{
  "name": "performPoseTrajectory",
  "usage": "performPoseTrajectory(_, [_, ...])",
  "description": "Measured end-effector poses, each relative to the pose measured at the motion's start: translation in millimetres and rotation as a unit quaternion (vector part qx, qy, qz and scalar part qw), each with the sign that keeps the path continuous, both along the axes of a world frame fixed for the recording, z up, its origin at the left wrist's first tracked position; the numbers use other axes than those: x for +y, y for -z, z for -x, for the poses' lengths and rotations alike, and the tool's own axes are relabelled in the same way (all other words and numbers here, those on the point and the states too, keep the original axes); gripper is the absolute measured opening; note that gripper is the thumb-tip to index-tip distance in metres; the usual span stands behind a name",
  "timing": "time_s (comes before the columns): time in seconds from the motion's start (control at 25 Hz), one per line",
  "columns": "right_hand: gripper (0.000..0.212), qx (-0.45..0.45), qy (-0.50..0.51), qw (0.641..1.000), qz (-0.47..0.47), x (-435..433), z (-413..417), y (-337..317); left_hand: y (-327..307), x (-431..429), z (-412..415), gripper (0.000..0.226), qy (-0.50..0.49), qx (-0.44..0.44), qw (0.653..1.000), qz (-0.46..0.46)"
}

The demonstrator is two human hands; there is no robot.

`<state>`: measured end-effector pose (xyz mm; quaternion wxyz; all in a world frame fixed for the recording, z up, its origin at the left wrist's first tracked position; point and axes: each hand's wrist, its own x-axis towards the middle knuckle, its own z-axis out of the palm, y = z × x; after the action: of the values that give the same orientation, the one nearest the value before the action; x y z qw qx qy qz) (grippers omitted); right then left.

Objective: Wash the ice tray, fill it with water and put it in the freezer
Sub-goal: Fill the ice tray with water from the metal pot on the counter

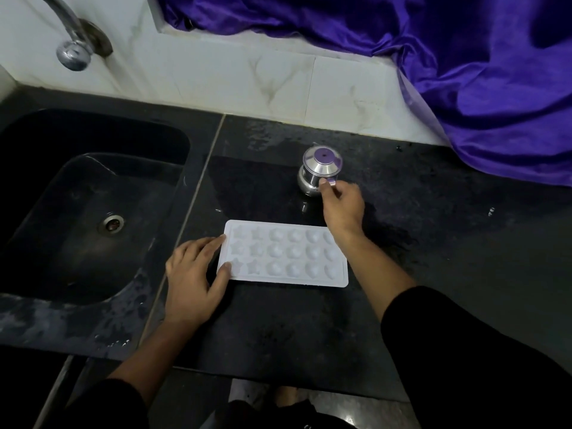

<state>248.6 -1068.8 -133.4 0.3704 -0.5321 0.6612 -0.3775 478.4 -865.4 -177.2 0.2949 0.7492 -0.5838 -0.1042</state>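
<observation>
Your left hand (195,280) rests straight-fingered against the ice tray (284,257), and your right hand (342,207) pinches the steel pot (317,173) by its rim.

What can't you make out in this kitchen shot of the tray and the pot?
Head view:
Ice tray: water in its cavities or not; white on white, too faint.
Steel pot: contents; its top only shows purple sheen.
Right hand: fingertips at the pot's rim, hidden by the hand itself.
Tap: upper pipe cut off by the top edge.
Freezer: outside the frame.
</observation>
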Motion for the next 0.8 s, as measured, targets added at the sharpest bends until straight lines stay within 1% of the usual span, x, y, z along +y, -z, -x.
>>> performPoseTrajectory(0.04, [0.021,0.004,0.017,1.0,0.018,0,-1,-1,0,0,0,0.057,0.0,0.0,1.0,0.001])
performPoseTrajectory(0.08, [0.014,-0.042,0.025,0.999,0.017,-1,-1,-3,1,0,0,0.057,-0.001,-0.001,1.0,0.002])
performPoseTrajectory(0.12, [0.014,-0.117,0.026,0.993,-0.005,-1,0,-6,1,-1,0,0.057,-0.001,-0.002,1.0,0.001])
performPoseTrajectory(0.2, [0.023,-0.253,0.016,0.965,-0.063,-3,5,-13,2,0,0,0.058,-0.001,-0.003,1.0,0.0])
performPoseTrajectory(0.24, [0.024,-0.289,0.018,0.954,-0.079,-3,10,-16,2,0,0,0.058,-0.001,-0.003,1.0,0.001])
performPoseTrajectory(0.32, [0.025,-0.325,0.022,0.941,-0.093,2,23,-23,2,0,-1,0.058,0.0,-0.005,1.0,-0.001])
performPoseTrajectory(0.4, [0.023,-0.347,0.021,0.933,-0.088,13,40,-27,2,0,-1,0.059,0.002,-0.007,1.0,0.001])
performPoseTrajectory(0.48, [0.027,-0.358,0.03,0.93,-0.076,25,62,-34,3,0,-1,0.059,0.002,-0.008,1.0,0.002])
performPoseTrajectory(0.64, [0.041,-0.309,0.075,0.947,-0.04,40,108,-52,3,-1,-1,0.06,0.006,-0.015,1.0,0.0])
performPoseTrajectory(0.72, [0.039,-0.293,0.105,0.95,-0.034,44,123,-57,4,-1,-1,0.06,0.006,-0.022,1.0,-0.002])
performPoseTrajectory(0.8, [0.034,-0.269,0.112,0.956,-0.029,46,133,-55,4,-1,-1,0.061,0.006,-0.025,1.0,-0.006])
